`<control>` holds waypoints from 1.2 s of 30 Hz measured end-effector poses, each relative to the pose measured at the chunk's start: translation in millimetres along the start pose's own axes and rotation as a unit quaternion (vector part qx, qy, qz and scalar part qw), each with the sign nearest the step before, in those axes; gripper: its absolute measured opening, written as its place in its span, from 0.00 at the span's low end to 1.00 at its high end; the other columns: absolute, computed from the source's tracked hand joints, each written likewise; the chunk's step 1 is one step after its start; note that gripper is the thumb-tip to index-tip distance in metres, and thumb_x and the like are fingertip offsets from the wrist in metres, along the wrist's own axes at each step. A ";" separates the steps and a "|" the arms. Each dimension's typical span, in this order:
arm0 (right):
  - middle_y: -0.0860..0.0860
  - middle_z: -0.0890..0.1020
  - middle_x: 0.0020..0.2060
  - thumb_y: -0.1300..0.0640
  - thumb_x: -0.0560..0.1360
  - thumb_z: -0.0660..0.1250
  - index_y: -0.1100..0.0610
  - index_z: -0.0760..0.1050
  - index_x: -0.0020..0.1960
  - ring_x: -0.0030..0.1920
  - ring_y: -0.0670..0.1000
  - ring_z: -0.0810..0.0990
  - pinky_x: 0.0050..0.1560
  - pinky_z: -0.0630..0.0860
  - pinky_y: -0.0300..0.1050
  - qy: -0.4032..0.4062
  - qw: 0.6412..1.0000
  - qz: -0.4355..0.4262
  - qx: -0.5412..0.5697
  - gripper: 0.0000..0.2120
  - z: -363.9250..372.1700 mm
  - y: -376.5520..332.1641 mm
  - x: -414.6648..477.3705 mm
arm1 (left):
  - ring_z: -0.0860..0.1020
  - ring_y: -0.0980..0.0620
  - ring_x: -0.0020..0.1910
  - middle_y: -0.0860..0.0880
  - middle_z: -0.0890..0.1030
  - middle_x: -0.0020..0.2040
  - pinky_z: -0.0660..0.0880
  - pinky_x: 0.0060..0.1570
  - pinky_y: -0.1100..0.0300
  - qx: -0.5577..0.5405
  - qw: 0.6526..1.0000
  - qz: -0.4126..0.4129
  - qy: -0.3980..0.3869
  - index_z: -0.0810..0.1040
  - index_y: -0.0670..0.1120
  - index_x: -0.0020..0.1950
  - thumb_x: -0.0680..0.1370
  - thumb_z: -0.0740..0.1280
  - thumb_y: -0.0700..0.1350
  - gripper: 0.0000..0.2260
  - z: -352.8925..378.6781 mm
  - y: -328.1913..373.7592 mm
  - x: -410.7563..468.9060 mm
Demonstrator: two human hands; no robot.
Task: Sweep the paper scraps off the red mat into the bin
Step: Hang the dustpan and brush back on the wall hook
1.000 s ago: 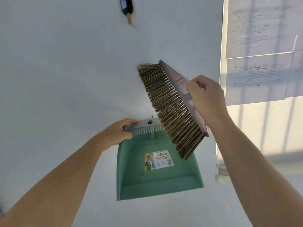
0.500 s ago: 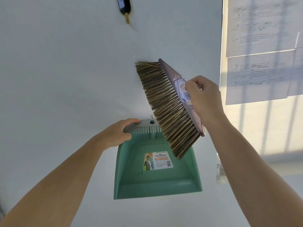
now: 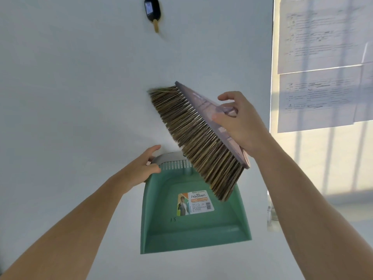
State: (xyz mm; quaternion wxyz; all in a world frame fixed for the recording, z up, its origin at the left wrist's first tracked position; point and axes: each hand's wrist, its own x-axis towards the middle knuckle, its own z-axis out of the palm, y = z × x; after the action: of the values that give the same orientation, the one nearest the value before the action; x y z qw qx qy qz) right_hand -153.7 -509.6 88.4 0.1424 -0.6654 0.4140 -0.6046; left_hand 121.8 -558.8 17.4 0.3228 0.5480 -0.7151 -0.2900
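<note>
Brush [image 3: 201, 142]: held up in front of the white wall [image 3: 70, 98], head tilted, bristles pointing down-left, lower tips overlapping the dustpan [image 3: 191, 229] at its top right. Right hand [image 3: 242, 126] holds the brush's back, fingers curled over its edge, thumb lifted clear. Dustpan: green, flat against wall, mouth down, label [image 3: 194, 203] inside. Left hand [image 3: 139, 170] at its grey top rim, fingers curled onto it, thumb raised above. Black device [image 3: 151, 9] on wall above; printed sheets [image 3: 323, 57] at right.

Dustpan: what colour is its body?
The dustpan is mint green, grey at its top rim; the head view shows it best.
</note>
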 end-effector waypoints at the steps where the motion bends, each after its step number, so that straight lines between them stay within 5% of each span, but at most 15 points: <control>1: 0.40 0.80 0.48 0.51 0.73 0.72 0.43 0.70 0.63 0.48 0.44 0.80 0.47 0.79 0.44 -0.024 1.000 -0.008 0.008 0.21 0.5 0.6 1.4 | 0.75 0.47 0.59 0.50 0.71 0.62 0.77 0.57 0.49 -0.014 1.000 0.001 0.011 0.55 0.62 0.76 0.80 0.61 0.41 0.29 -1.3 0.4 0.6; 6: 0.40 0.82 0.46 0.50 0.69 0.77 0.41 0.69 0.68 0.46 0.43 0.81 0.50 0.80 0.48 -0.095 0.995 -0.028 -0.010 0.31 -5.5 -3.7 21.0 | 0.75 0.49 0.60 0.52 0.74 0.61 0.76 0.57 0.50 -0.113 0.954 0.073 0.267 0.59 0.57 0.75 0.79 0.61 0.39 0.27 -27.3 12.6 5.9; 9: 0.42 0.83 0.48 0.50 0.68 0.77 0.43 0.72 0.65 0.45 0.45 0.83 0.46 0.82 0.46 -0.137 0.989 -0.052 -0.034 0.27 -5.3 -11.0 37.3 | 0.73 0.53 0.60 0.50 0.70 0.66 0.72 0.55 0.60 -0.047 0.910 0.171 0.376 0.61 0.52 0.75 0.76 0.63 0.37 0.29 -48.0 39.5 -0.9; 13: 0.42 0.82 0.47 0.50 0.70 0.76 0.46 0.76 0.61 0.45 0.43 0.83 0.48 0.82 0.44 -0.175 0.976 -0.093 -0.089 0.21 10.5 -19.6 59.1 | 0.59 0.48 0.73 0.51 0.61 0.74 0.60 0.71 0.45 0.178 0.884 0.262 0.343 0.58 0.56 0.76 0.70 0.63 0.42 0.35 -64.8 73.5 -11.2; 18: 0.39 0.80 0.50 0.49 0.70 0.75 0.47 0.79 0.57 0.49 0.36 0.77 0.50 0.70 0.31 -0.194 0.953 -0.169 -0.159 0.17 29.7 -23.5 76.0 | 0.54 0.45 0.76 0.50 0.57 0.78 0.50 0.73 0.40 0.457 0.831 0.232 0.216 0.51 0.59 0.78 0.72 0.70 0.52 0.40 -64.7 79.3 4.7; 24: 0.38 0.81 0.50 0.49 0.69 0.76 0.46 0.80 0.57 0.50 0.35 0.77 0.50 0.68 0.27 -0.179 0.955 -0.189 -0.141 0.17 34.3 -10.7 91.0 | 0.70 0.43 0.65 0.48 0.71 0.69 0.66 0.62 0.43 0.463 0.797 0.268 0.280 0.56 0.56 0.77 0.76 0.68 0.47 0.33 -64.6 69.1 19.4; 36: 0.51 0.75 0.62 0.54 0.76 0.69 0.51 0.71 0.69 0.61 0.50 0.71 0.63 0.66 0.44 -0.153 0.920 -0.222 -0.286 0.22 41.8 31.0 90.9 | 0.69 0.42 0.64 0.47 0.72 0.69 0.70 0.60 0.41 0.399 0.856 0.211 0.252 0.63 0.52 0.76 0.78 0.66 0.50 0.26 -40.6 47.3 37.4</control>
State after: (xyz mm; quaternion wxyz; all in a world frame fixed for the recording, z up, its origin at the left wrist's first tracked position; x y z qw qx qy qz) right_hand -133.6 -607.5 119.9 -0.1301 -0.8367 0.3845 -0.3677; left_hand 118.1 -586.7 84.5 0.2988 0.5201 -0.7624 0.2429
